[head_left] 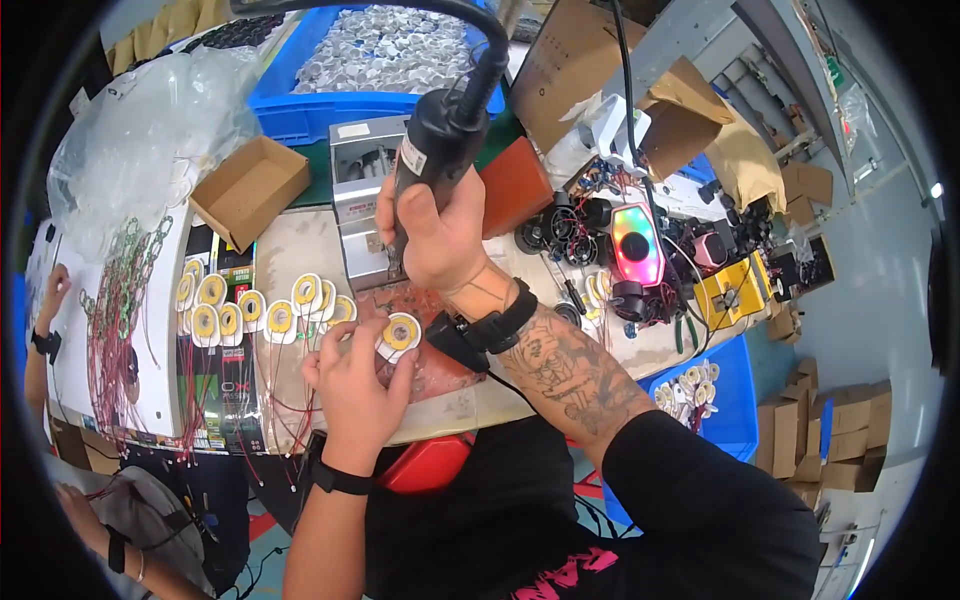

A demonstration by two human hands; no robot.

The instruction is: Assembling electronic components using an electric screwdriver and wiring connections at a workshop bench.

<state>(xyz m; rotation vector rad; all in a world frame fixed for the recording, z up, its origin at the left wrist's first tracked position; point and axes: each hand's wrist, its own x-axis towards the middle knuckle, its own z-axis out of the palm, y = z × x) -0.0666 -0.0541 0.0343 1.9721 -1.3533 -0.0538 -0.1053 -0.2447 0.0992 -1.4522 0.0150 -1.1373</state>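
My left hand (352, 372) pinches a small white round part with a yellow ring (401, 331) between thumb and fingers, over a reddish-brown mat (440, 368). My right hand (440, 232) is wrapped round a black powered hand tool, apparently an electric screwdriver (440, 135), with a thick cable at its upper end. Its lower end points down beside a grey metal box (362, 205), above and apart from the part in my left hand. Left of my left hand lie several similar white-and-yellow parts (252, 308) with thin red wires.
An open cardboard box (252, 190) and a blue bin of white pieces (290, 118) stand behind. Bundled wires (125, 290) lie at left, near another person's hand (58, 285). A colour-lit device (636, 246) and a blue bin (738, 400) are at right.
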